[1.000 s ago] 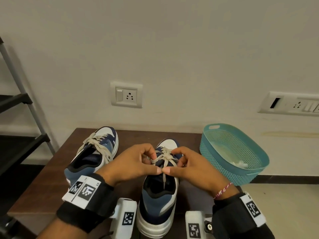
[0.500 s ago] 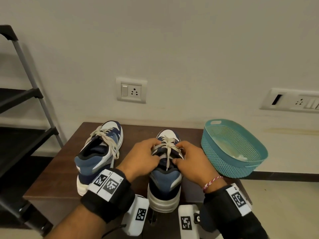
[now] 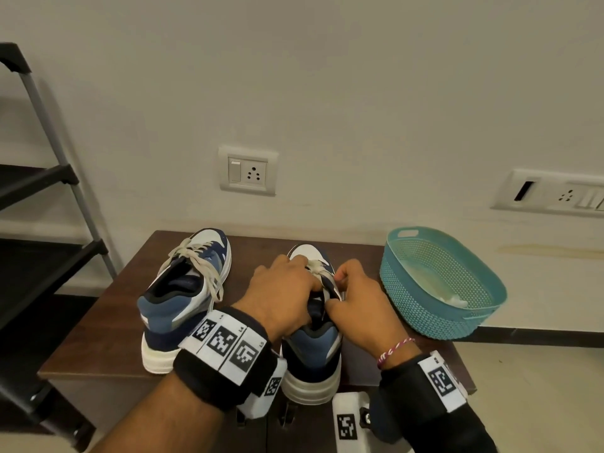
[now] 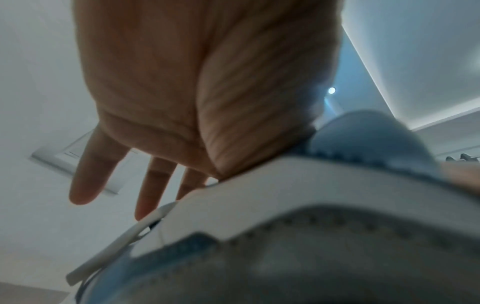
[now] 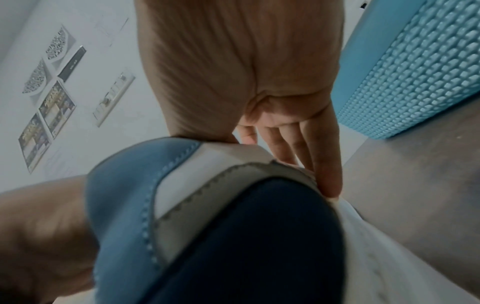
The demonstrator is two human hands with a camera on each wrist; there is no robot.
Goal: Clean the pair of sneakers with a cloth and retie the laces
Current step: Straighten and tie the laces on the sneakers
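Observation:
Two blue-and-white sneakers stand on a brown table (image 3: 108, 325), toes toward the wall. The left sneaker (image 3: 183, 289) has its cream laces tied in a loose bow. Both hands are on the right sneaker (image 3: 310, 351), whose heel faces me. My left hand (image 3: 284, 289) lies over the tongue, thumb and forefinger at the laces (image 3: 317, 268); its tips are hidden. My right hand (image 3: 354, 297) pinches a lace strand between curled forefinger and thumb. In the wrist views the other fingers (image 4: 153, 181) (image 5: 324, 164) hang straight beside the sneaker's collar (image 4: 285, 195) (image 5: 161, 185).
A teal plastic basket (image 3: 425, 318) (image 5: 415, 72) with a pale cloth (image 3: 452, 299) inside stands at the table's right end, close to my right hand. A black and grey rack (image 3: 42, 204) stands to the left. The wall with sockets (image 3: 247, 170) is right behind the table.
Both hands have slid forward from the sneaker's opening toward its toe and lowered onto the laces. My head has lifted, so more wall shows.

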